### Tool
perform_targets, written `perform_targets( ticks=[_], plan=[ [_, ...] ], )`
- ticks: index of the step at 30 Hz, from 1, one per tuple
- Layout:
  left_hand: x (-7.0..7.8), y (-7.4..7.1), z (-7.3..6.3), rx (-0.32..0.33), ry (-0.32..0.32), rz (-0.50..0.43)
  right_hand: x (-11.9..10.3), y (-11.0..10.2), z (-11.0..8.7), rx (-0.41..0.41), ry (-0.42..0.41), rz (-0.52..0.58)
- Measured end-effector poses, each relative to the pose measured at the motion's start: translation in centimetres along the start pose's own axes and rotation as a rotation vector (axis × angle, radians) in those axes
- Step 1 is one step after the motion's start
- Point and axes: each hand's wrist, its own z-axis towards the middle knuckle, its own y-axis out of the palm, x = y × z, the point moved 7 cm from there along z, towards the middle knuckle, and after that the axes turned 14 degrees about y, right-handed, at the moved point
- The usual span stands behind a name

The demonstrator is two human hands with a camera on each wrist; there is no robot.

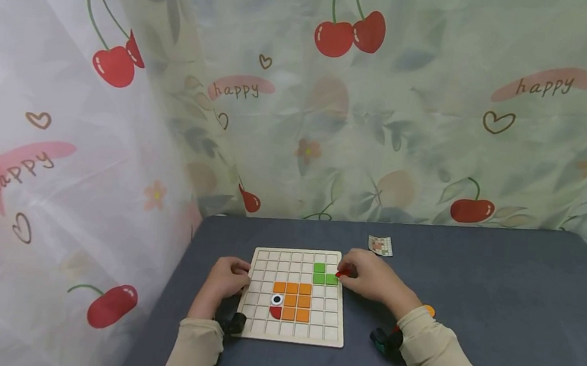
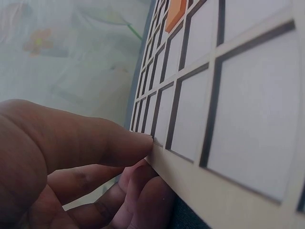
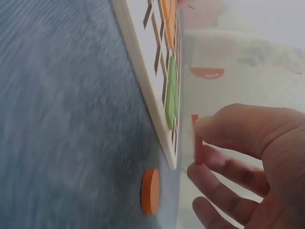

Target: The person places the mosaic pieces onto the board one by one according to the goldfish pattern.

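A pale wooden grid board [image 1: 289,336] lies on the dark table. My left hand [image 1: 227,276] holds its left edge, with the thumb [image 2: 114,143] on the rim and the other fingers curled beside and below it. Over the board's right edge, my right hand [image 1: 374,276] pinches a small flat red tile [image 3: 198,140] between thumb and fingers, above the surface. Green tiles [image 1: 318,278] fill squares just left of that hand. Lower on the board sit several orange tiles [image 1: 290,301], a round eye piece [image 1: 277,299] and a red rounded tile [image 1: 275,312].
A small printed pattern card [image 1: 380,246] lies beyond the right hand. An orange round piece [image 3: 150,191] rests on the table right of the board, partly hidden by the right wrist in the head view. Patterned curtains [image 1: 276,145] hang behind and left of the table.
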Motion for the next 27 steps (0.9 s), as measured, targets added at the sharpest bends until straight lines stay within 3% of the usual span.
perform_targets(
  ticks=[21, 27],
  plan=[
    [0.0, 0.0, 0.2, 0.001, 0.008, -0.004, -8.1, 4.9, 3.9, -0.137, -0.114, 0.016],
    [-0.2, 0.0, 0.2, -0.005, -0.002, 0.010, -9.4, 6.5, 4.9, -0.150, -0.132, -0.012]
  ],
)
